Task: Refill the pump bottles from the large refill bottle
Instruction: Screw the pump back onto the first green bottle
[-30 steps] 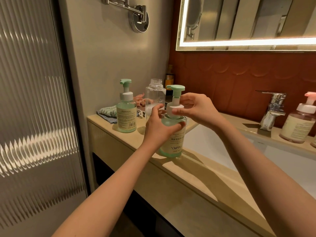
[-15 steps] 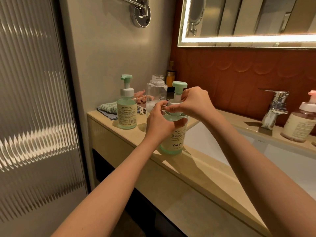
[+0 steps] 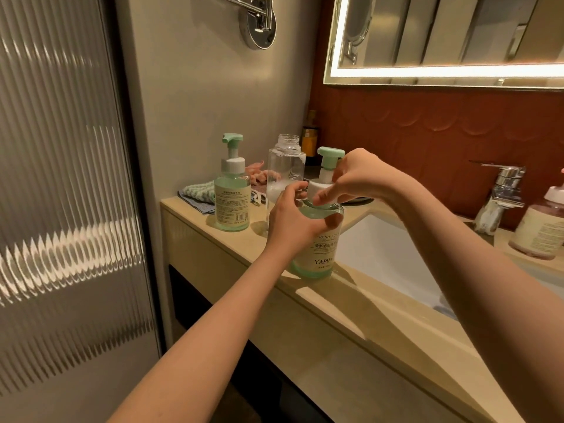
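Observation:
A green pump bottle (image 3: 317, 251) with a cream label stands on the beige counter (image 3: 360, 303) beside the sink. My left hand (image 3: 293, 221) grips its shoulder. My right hand (image 3: 360, 178) pinches the white collar under the green pump head (image 3: 330, 155). A second green pump bottle (image 3: 232, 193) stands upright further left, untouched. Behind my hands a clear, uncapped refill bottle (image 3: 285, 166) stands with a little liquid at its bottom.
The white sink basin (image 3: 387, 264) lies right of the bottle, with a chrome tap (image 3: 500, 193) behind it. A pink pump bottle (image 3: 540, 227) stands at the right edge. Folded cloths (image 3: 198, 192) lie by the wall. A ribbed glass door (image 3: 67, 193) fills the left.
My right hand has shifted round the pump collar, from the side to over its top. My left hand stays on the bottle. The view has dropped and come slightly closer.

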